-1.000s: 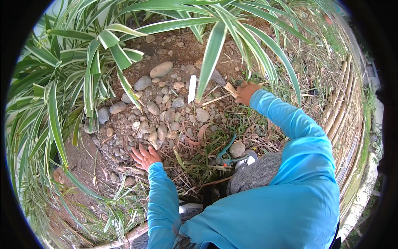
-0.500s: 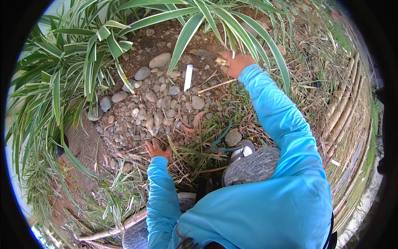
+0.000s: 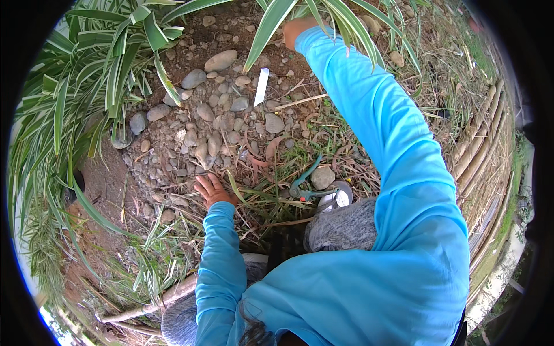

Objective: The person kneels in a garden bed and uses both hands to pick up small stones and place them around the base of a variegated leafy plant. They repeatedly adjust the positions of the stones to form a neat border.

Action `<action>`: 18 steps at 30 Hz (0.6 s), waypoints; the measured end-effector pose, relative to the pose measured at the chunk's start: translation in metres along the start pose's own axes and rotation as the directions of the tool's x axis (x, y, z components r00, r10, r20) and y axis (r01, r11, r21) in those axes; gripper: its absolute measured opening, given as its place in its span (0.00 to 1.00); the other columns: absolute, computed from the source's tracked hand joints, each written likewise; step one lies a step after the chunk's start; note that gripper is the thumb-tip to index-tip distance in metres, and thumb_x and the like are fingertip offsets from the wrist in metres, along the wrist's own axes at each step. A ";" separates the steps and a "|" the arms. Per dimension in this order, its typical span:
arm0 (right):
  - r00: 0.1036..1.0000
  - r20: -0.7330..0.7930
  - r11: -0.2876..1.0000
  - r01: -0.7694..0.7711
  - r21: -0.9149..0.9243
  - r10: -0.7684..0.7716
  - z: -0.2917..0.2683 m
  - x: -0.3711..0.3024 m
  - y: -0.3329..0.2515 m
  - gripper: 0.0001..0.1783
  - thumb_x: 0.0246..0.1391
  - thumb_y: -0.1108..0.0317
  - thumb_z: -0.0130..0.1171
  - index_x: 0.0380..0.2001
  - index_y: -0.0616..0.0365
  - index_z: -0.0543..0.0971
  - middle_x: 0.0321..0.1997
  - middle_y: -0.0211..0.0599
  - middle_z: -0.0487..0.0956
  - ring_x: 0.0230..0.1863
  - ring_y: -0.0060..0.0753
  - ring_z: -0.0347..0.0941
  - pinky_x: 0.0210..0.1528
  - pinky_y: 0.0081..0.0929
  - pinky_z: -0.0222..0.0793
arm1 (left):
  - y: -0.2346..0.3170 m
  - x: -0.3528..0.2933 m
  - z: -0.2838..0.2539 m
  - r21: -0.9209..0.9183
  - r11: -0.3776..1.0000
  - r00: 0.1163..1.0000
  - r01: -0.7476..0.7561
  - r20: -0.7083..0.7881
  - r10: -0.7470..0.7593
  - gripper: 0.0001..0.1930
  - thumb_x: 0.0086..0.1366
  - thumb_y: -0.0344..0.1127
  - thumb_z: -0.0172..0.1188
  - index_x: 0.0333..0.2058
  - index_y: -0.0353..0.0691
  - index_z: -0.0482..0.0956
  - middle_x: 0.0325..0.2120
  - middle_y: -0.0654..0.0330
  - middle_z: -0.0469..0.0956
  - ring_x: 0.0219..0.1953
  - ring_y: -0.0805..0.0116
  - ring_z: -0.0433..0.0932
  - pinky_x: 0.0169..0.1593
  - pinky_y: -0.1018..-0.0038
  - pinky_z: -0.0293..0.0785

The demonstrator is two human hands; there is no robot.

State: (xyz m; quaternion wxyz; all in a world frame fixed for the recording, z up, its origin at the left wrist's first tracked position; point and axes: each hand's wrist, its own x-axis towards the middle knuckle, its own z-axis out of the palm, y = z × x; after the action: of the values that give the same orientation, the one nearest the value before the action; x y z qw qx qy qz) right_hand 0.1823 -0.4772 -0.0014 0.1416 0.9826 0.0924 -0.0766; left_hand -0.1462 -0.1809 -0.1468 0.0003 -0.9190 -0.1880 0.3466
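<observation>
My left hand (image 3: 214, 190) rests palm down, fingers spread, at the near edge of a patch of pebbles (image 3: 214, 144). My right arm stretches far forward, and my right hand (image 3: 298, 32) is closed beneath a striped green-and-white leaf (image 3: 276, 24). Half a second ago it gripped a wooden-handled tool with a dark flat blade; leaves and the hand itself now hide that tool. A white strip (image 3: 261, 86) stands among the stones, between my two hands. Green-handled pruning shears (image 3: 306, 183) lie by my shoe (image 3: 340, 196).
Long-leaved striped plants (image 3: 75, 86) crowd the left side. Bamboo-like poles (image 3: 476, 141) line the right, beside dry grass. A larger round stone (image 3: 322, 177) sits next to the shears, and a pale stick (image 3: 156, 303) lies at lower left.
My right hand has moved forward and a little left, under the leaves, and the tool's blade is no longer visible. My left hand stays on the ground; the view has shifted slightly.
</observation>
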 end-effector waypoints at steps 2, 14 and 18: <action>0.997 -0.081 0.997 0.001 0.076 0.005 -0.012 0.011 0.007 0.13 0.49 0.64 0.58 0.38 0.52 0.83 0.41 0.42 0.82 0.43 0.44 0.79 0.45 0.43 0.75 | -0.002 -0.002 0.001 0.000 1.000 1.000 -0.008 -0.017 0.008 0.63 0.44 0.61 0.69 0.69 0.47 0.34 0.68 0.46 0.23 0.69 0.37 0.25 0.66 0.50 0.53; 0.991 0.116 0.995 -0.066 -0.074 0.074 -0.013 -0.004 0.033 0.16 0.48 0.61 0.60 0.42 0.52 0.82 0.42 0.43 0.81 0.43 0.45 0.79 0.48 0.44 0.74 | 0.000 -0.004 -0.006 -0.044 0.999 1.000 -0.004 0.008 0.004 0.63 0.44 0.61 0.69 0.69 0.47 0.35 0.69 0.45 0.25 0.69 0.37 0.25 0.66 0.53 0.53; 0.990 0.126 0.998 -0.056 -0.020 0.058 -0.003 0.001 0.030 0.20 0.50 0.58 0.58 0.46 0.51 0.79 0.47 0.44 0.79 0.48 0.46 0.77 0.52 0.43 0.72 | 0.001 -0.005 -0.006 -0.047 0.999 1.000 -0.001 -0.002 0.001 0.63 0.43 0.60 0.70 0.69 0.47 0.36 0.69 0.45 0.25 0.69 0.37 0.24 0.67 0.53 0.51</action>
State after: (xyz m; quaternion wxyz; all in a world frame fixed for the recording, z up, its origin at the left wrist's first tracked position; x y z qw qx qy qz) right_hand 0.1895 -0.5047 0.0090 0.1574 0.9768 0.0556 -0.1339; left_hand -0.1456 -0.1822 -0.1397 -0.0213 -0.9190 -0.1958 0.3414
